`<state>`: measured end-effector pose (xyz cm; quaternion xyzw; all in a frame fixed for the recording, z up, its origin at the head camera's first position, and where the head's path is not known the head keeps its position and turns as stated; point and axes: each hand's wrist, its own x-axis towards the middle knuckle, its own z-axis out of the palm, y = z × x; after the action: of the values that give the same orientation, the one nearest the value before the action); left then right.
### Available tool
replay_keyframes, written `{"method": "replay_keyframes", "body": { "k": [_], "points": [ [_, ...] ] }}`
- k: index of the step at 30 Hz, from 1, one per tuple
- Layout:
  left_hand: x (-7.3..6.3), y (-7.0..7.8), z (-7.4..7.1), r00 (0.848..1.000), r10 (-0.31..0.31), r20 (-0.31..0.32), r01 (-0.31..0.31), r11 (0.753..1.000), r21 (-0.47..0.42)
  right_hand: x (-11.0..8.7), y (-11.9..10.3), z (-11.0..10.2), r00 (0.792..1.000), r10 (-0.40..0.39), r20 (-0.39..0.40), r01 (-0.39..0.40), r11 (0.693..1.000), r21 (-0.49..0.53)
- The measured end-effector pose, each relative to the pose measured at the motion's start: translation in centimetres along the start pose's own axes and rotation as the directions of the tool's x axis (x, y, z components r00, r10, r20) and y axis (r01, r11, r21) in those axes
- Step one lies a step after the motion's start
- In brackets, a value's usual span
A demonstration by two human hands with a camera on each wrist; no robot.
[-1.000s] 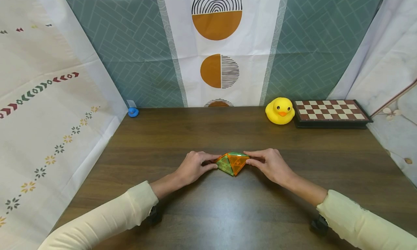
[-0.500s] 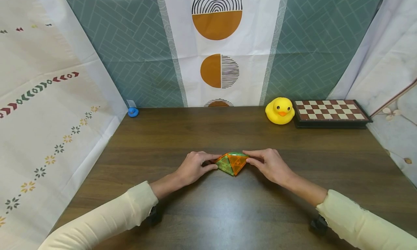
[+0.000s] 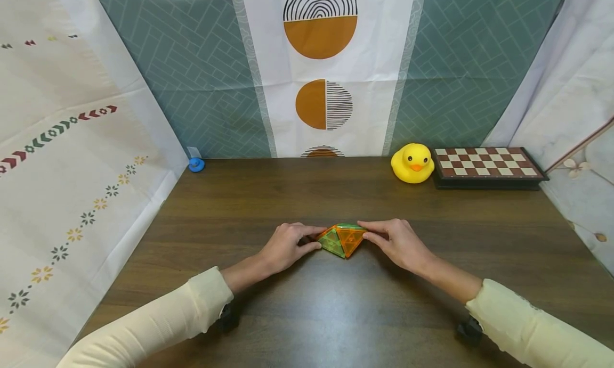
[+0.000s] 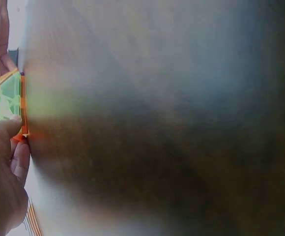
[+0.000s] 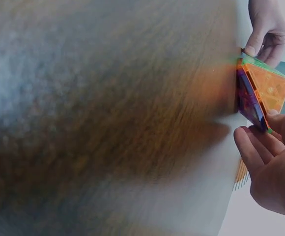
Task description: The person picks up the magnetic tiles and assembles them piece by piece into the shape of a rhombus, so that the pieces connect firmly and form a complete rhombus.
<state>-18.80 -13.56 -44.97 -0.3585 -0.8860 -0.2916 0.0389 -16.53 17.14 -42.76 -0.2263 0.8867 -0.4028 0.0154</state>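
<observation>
A faceted shape of translucent triangular magnetic tiles (image 3: pixel 351 240) stands at the middle of the table, between my two hands. A green tile (image 3: pixel 331 242) and an orange tile face me in the head view, and more green shows along the top. My left hand (image 3: pixel 286 245) pinches its left corner between thumb and fingers. At the opposite corner, my right hand (image 3: pixel 402 243) pinches it with the thumb in front and the index finger along the top. From the right wrist, a purple tile (image 5: pixel 248 101) shows low on the shape, beside the orange face (image 5: pixel 269 88).
A yellow rubber duck (image 3: pixel 412 164) sits at the back right, next to a chequered board box (image 3: pixel 489 168). In the far left corner is a small blue duck (image 3: pixel 196 165). Patterned cloths (image 3: pixel 206 80) hang round the brown wooden table (image 3: pixel 268 192).
</observation>
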Motion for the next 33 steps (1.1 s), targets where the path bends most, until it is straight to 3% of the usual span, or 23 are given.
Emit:
{"method": "replay_keyframes", "body": {
  "k": [5,15,22,33],
  "points": [
    [-0.15,-0.07,-0.20,1.000,0.014,0.000,-0.014,1.000,-0.005,-0.12,0.17,-0.17,1.000,0.004,-0.012,-0.004,1.000,-0.016],
    [-0.32,-0.14,-0.43,0.999,0.005,-0.044,-0.007,0.999,-0.039,-0.32,0.44,-0.23,0.991,0.002,-0.137,-0.002,1.000,-0.004],
    [-0.32,-0.15,-0.35,0.998,-0.011,-0.059,0.008,0.999,-0.046,-0.20,0.63,-0.19,0.990,0.036,-0.133,-0.032,0.999,0.037],
    [-0.36,-0.08,-0.17,0.998,-0.011,-0.054,0.009,0.999,-0.037,-0.23,0.62,-0.33,0.988,0.027,-0.150,-0.025,1.000,0.015]
  ]
}}
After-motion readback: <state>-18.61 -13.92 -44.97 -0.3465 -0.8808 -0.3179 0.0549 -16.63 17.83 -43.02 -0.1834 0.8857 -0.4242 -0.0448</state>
